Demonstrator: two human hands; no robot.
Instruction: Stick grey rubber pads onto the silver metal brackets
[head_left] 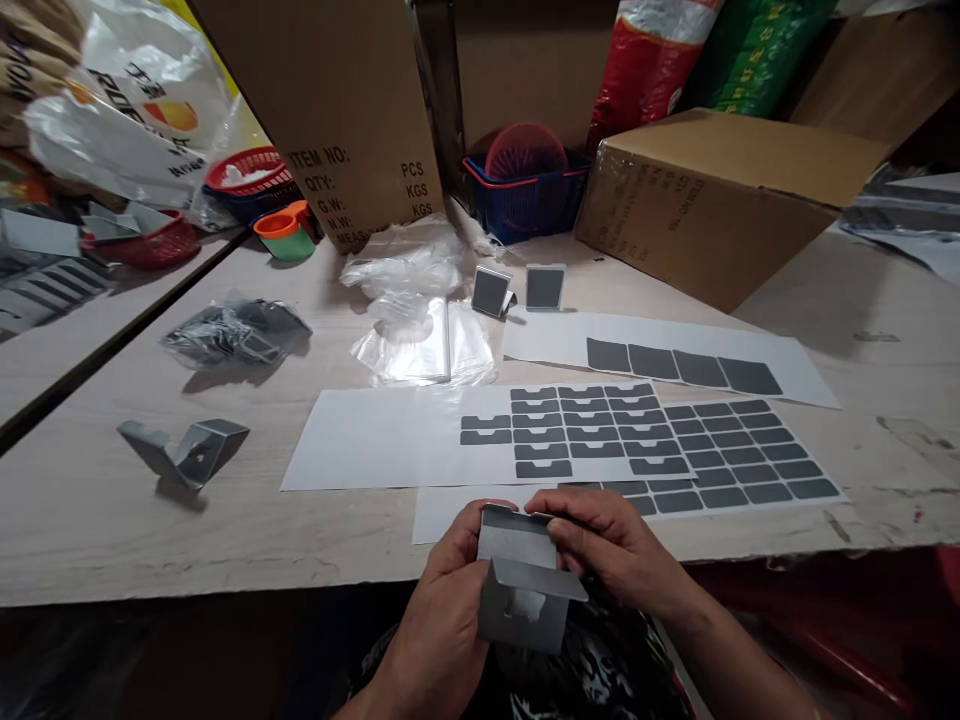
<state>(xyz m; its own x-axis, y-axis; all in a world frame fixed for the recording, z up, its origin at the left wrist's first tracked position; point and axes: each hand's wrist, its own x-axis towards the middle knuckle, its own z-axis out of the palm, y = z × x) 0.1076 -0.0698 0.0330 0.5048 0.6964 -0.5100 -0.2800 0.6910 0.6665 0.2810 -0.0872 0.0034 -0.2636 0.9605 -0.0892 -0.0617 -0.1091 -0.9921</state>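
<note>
at table (247,540) edge, left hand (446,610) grips bent metal bracket (525,580). right hand (622,550) pinches its far rim, fingers curled.

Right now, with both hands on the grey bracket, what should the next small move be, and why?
Perhaps run the right hand along the upper edge of the grey bracket, pressing lightly: its fingers pinch that edge, what looks like a dark strip lies there, and the left hand grips the left side, steadying it.
</note>
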